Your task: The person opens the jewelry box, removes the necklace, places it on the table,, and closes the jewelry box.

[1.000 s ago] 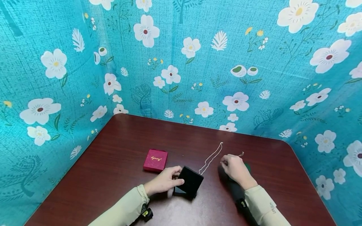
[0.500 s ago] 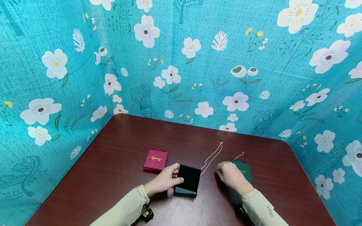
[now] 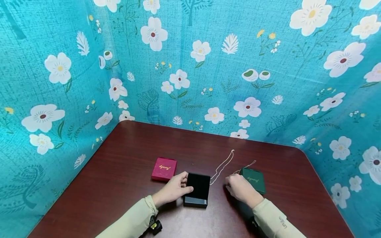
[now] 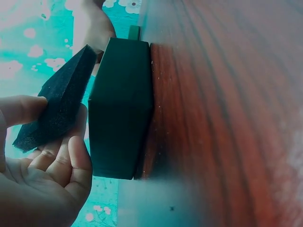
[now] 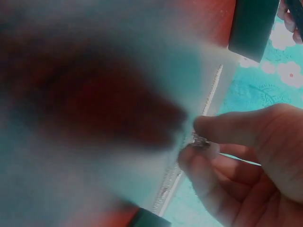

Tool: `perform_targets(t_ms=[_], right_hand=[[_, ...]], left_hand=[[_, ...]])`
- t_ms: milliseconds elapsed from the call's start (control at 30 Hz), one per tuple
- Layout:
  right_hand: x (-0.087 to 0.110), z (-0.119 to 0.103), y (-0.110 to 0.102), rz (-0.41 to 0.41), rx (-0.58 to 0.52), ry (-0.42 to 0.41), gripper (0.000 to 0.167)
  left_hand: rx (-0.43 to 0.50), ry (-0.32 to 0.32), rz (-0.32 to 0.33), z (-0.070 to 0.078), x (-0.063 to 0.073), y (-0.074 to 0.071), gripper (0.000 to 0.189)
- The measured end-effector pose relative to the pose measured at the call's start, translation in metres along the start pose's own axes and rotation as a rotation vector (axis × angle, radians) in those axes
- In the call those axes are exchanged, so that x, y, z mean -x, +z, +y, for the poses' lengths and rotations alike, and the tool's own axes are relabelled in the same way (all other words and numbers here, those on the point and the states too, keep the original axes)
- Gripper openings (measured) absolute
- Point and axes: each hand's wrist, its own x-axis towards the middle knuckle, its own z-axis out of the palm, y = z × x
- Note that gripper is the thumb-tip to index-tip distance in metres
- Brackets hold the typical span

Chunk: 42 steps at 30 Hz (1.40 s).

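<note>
A black foam pad [image 3: 198,185], also a dark slab [image 4: 61,101] in the left wrist view, is pinched between thumb and fingers of my left hand [image 3: 174,189]. It tilts above a small black box [image 3: 194,202], whose dark side wall [image 4: 120,109] stands beside the fingers in the left wrist view. My right hand [image 3: 240,189] pinches a small shiny piece [image 5: 200,141] of a thin chain necklace [image 3: 250,164] between thumb and forefinger. The chain trails behind that hand past a green box [image 3: 254,180]. A second chain necklace [image 3: 223,167] lies between the hands.
A red box [image 3: 163,169] with gold lettering sits left of the black box, close behind the left hand. All this is on a dark brown table [image 3: 137,145]. A blue flowered cloth [image 3: 184,59] hangs along the table's far and side edges.
My right hand has moved left and slightly nearer, drawing the chain along and uncovering the green box. The black pad, earlier turned askew, is now nearly square with the black box.
</note>
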Motion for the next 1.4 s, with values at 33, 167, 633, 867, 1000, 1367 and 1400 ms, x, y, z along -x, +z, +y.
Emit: perform_targets(t_ms=[33, 167, 633, 867, 1000, 1367, 1400], right_hand=[[-0.001, 0.0, 0.0, -0.017, 0.0, -0.011, 0.034], [-0.004, 0.0, -0.001, -0.087, -0.016, -0.023, 0.039], [-0.011, -0.007, 0.001, -0.123, -0.026, 0.03, 0.032], [-0.014, -0.009, -0.004, -0.083, 0.007, 0.071, 0.016], [-0.019, -0.015, -0.008, -0.019, 0.003, 0.112, 0.014], [-0.031, -0.045, -0.014, 0.121, -0.228, 0.13, 0.032], [-0.031, -0.046, -0.014, 0.112, -0.261, 0.14, 0.032]], left_hand=[[-0.002, 0.004, 0.003, -0.005, -0.001, 0.001, 0.033], [-0.007, 0.008, -0.003, -0.021, -0.006, 0.005, 0.034], [0.008, -0.048, 0.024, -0.024, -0.005, 0.004, 0.034], [0.029, -0.073, 0.045, -0.016, -0.002, 0.002, 0.049], [0.023, -0.082, 0.059, -0.016, -0.002, 0.002, 0.045], [0.033, -0.089, 0.091, -0.023, -0.004, 0.006, 0.041], [0.035, -0.09, 0.091, -0.023, -0.004, 0.006, 0.039]])
